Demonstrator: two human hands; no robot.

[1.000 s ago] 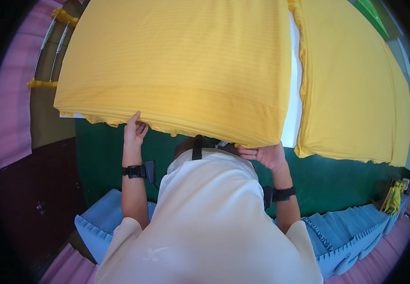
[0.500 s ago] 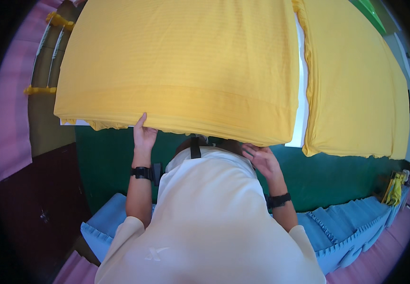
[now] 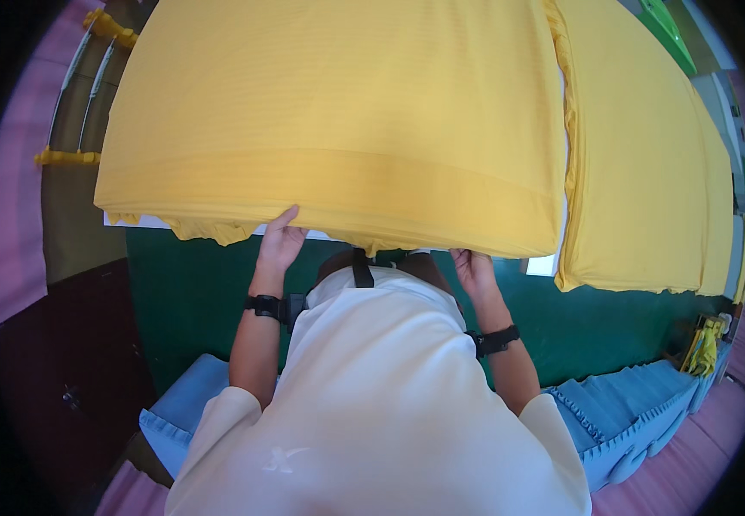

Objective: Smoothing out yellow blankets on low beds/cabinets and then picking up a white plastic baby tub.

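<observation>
A thick stack of yellow fabric (image 3: 338, 129) lies on a table and fills the upper middle of the head view. My left hand (image 3: 279, 242) reaches up to its near edge, fingers tucked under the hanging hem. My right hand (image 3: 474, 273) is at the same edge further right, fingers partly hidden under the cloth. Both wrists carry black bands. Whether either hand grips the fabric or only touches it is hidden by the hem.
A second yellow fabric stack (image 3: 647, 172) lies to the right, a narrow white gap between the two. The table front (image 3: 192, 292) is dark green. Blue pleated cloth (image 3: 639, 413) sits low at right and left. Yellow ties (image 3: 63, 157) hang at left.
Both hands have moved up and closer to the fabric's near edge, and the near hem now hangs lower over them.
</observation>
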